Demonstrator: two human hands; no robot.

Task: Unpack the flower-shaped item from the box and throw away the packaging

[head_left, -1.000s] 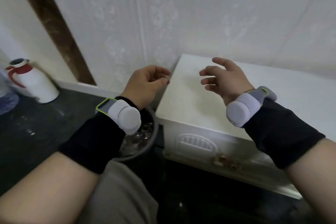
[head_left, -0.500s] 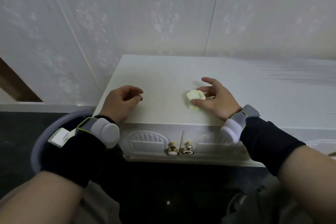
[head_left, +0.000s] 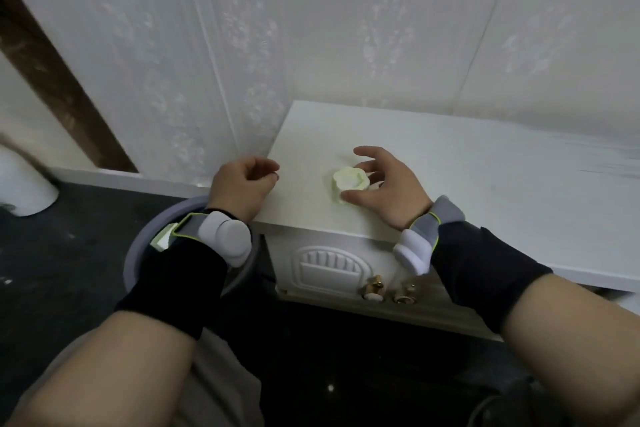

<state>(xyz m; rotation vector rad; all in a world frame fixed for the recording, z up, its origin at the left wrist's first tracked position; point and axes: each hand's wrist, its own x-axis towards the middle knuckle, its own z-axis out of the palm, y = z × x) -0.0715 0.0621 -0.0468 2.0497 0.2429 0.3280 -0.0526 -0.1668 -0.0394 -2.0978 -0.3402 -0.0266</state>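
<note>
A pale green flower-shaped item [head_left: 349,183] stands on the white cabinet top [head_left: 485,191] near its front left corner. My right hand [head_left: 388,189] cups it from the right, thumb against its front and fingers touching its far side. My left hand [head_left: 242,184] rests at the cabinet's left edge, fingers curled in with nothing in them. Below that hand stands a grey round bin [head_left: 138,253]. A corner of a pale box [head_left: 162,240] shows inside it, mostly hidden by my left wristband.
The cabinet front has an embossed drawer panel with gold knobs [head_left: 372,284]. A white jug [head_left: 24,184] stands on the dark floor at far left. A patterned white wall runs right behind the cabinet.
The view swung from the bin onto the cabinet top. My right hand came down around the flower-shaped item and stays there. My left hand stays curled at the cabinet's left edge.
</note>
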